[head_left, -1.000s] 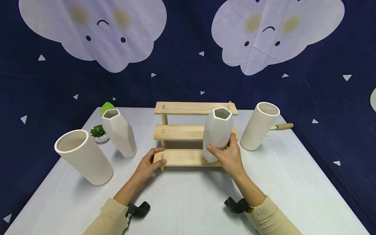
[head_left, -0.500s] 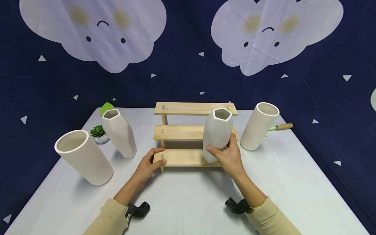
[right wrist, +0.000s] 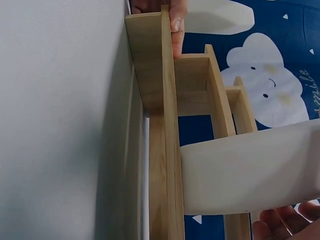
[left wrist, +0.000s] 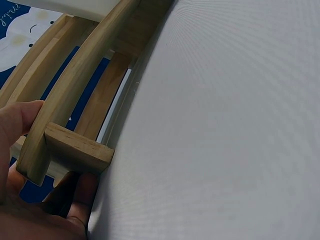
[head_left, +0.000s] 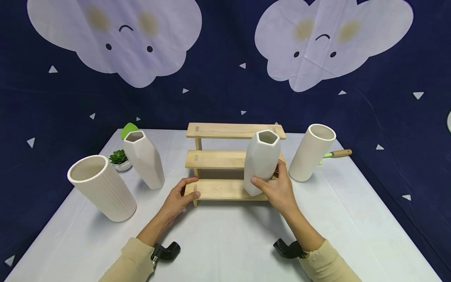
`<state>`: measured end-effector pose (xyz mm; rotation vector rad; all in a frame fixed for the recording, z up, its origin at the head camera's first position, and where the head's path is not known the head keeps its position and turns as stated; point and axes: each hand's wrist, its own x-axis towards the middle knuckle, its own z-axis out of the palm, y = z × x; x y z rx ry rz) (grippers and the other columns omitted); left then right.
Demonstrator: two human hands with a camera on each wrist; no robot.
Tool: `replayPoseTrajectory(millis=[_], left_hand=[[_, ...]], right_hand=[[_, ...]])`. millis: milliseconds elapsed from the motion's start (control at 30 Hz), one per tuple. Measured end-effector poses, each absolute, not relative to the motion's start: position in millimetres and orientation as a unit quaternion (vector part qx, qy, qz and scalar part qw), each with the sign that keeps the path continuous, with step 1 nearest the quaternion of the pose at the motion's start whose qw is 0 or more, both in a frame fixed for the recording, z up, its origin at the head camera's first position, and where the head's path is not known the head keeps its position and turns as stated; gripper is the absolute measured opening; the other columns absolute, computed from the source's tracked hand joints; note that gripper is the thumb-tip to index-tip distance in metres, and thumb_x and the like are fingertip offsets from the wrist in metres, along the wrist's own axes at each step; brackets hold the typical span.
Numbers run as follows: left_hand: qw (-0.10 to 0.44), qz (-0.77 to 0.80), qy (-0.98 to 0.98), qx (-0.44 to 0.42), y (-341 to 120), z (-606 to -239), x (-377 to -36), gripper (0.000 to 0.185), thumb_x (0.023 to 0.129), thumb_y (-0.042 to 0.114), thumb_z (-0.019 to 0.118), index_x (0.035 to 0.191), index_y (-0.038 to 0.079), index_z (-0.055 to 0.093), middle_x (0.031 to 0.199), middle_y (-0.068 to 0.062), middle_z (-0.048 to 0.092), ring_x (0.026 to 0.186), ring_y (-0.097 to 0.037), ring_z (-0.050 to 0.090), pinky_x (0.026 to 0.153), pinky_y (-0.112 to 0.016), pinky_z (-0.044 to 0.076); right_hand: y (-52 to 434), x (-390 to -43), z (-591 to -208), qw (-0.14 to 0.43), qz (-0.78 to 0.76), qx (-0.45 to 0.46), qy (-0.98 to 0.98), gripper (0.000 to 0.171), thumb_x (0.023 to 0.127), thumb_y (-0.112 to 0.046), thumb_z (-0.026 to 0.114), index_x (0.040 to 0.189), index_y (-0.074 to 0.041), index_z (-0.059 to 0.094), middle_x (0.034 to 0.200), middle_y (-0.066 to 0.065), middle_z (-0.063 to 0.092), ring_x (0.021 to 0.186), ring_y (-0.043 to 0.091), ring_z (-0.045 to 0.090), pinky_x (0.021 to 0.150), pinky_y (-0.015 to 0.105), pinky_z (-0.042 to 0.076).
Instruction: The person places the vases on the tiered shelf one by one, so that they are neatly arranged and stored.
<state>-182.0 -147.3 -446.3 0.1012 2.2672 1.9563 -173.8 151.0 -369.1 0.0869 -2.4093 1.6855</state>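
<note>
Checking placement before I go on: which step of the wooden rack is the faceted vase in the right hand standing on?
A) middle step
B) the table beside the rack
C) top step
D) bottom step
D: the faceted vase, held by the right hand, has its base on the lowest board of the wooden rack.

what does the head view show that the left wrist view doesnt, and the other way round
Only the head view shows the right hand gripping the faceted vase on the rack's lowest step, two ribbed vases, a second faceted vase and a small succulent. Only the left wrist view shows, close up, the rack's end post with the thumb against the step. Both show the left hand holding the wooden rack on the white table.
</note>
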Motion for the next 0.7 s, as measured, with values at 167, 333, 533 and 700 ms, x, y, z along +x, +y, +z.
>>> replayPoseTrajectory(millis=[167, 333, 533, 700], left_hand=[[0.071, 0.651, 0.755, 0.034, -148, -446, -182, 0.051, 0.086, 0.016, 0.067, 0.133, 0.014, 0.047, 0.138, -0.011, 0.044, 0.117, -0.019, 0.043, 0.089, -0.017, 0.040], [0.073, 0.652, 0.754, 0.034, -148, -447, -182, 0.051, 0.086, 0.015, 0.067, 0.133, 0.014, 0.047, 0.138, -0.011, 0.043, 0.117, -0.019, 0.043, 0.089, -0.017, 0.040], [0.070, 0.650, 0.756, 0.038, -148, -446, -182, 0.052, 0.086, 0.016, 0.067, 0.134, 0.014, 0.047, 0.140, -0.011, 0.042, 0.119, -0.020, 0.042, 0.090, -0.016, 0.039], [0.074, 0.649, 0.756, 0.037, -148, -446, -181, 0.052, 0.086, 0.017, 0.067, 0.134, 0.014, 0.047, 0.140, -0.010, 0.042, 0.120, -0.021, 0.042, 0.090, -0.016, 0.039]], right_hand=[[155, -172, -369, 0.117, 0.572, 0.046, -0.810, 0.082, 0.073, -0.019, 0.081, 0.139, -0.008, 0.034, 0.132, 0.013, 0.047, 0.115, 0.027, 0.046, 0.102, 0.050, 0.032], [160, -170, -369, 0.145, 0.583, 0.068, -0.797, 0.079, 0.072, -0.013, 0.081, 0.138, -0.007, 0.037, 0.128, 0.013, 0.050, 0.111, 0.022, 0.046, 0.102, 0.048, 0.032], [168, -167, -370, 0.160, 0.576, 0.080, -0.797, 0.075, 0.074, -0.011, 0.079, 0.137, -0.010, 0.039, 0.127, 0.009, 0.051, 0.111, 0.016, 0.044, 0.103, 0.040, 0.033], [173, -165, -373, 0.169, 0.570, 0.087, -0.800, 0.074, 0.074, -0.007, 0.078, 0.138, -0.008, 0.040, 0.126, 0.009, 0.053, 0.112, 0.014, 0.046, 0.102, 0.028, 0.035]])
